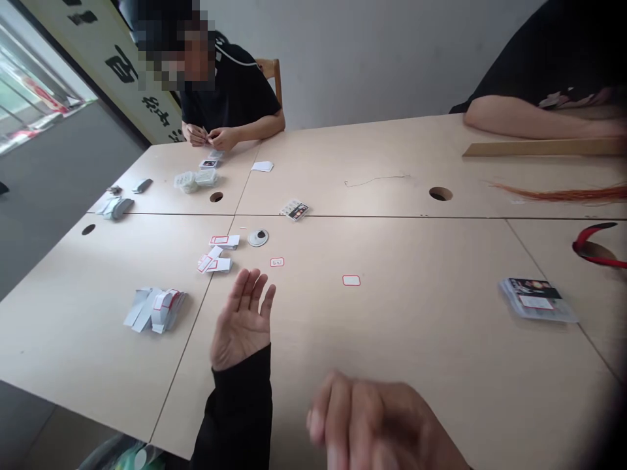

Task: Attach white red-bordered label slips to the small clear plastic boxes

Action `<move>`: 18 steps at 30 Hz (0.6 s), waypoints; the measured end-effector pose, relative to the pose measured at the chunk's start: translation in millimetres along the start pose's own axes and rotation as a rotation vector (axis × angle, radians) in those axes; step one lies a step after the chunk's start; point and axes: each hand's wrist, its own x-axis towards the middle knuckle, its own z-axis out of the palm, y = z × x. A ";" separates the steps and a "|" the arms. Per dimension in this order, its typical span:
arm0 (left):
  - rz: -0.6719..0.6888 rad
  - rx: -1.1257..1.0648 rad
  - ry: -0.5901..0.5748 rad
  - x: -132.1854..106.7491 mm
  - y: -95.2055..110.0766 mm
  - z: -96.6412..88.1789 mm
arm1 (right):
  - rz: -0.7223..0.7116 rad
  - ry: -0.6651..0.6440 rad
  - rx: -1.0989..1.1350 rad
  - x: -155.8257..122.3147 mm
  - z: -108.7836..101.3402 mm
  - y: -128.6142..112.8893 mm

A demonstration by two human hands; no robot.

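Observation:
My left hand (243, 321) is raised above the light wooden table (392, 339), palm up, fingers stretched out and holding nothing. A black sleeve covers its forearm. My right hand (382, 424) is low at the bottom edge, close to the camera and blurred; its fingers curl downward and I cannot see if anything is in them. Just beyond the left hand lie two small red-bordered white labels (277, 262) (351, 281) and a loose cluster of similar labels (215, 258). A small round disc (257, 237) sits near them.
A pile of grey strips and labels (155, 309) lies left. A stack of packets (536, 298) sits right, a small packet (294, 209) mid-table. A person in black (230, 98) works at the far left corner; another person's arm (529, 121) rests far right. Orange strands (563, 193) and cable holes (440, 193) are nearby.

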 end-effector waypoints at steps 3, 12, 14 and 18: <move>0.128 0.104 0.175 28.9 -9.3 -34.3 | 0.006 0.266 -0.231 7.9 -25.3 39.1; 0.409 1.274 0.341 112.3 24.5 -93.5 | -0.104 0.574 -0.712 9.8 -71.2 109.7; 0.426 1.369 0.315 121.8 28.1 -98.1 | -0.123 0.575 -0.719 10.1 -72.7 114.1; 0.438 1.469 0.224 139.0 22.4 -89.6 | -0.173 0.593 -0.737 11.9 -72.7 116.4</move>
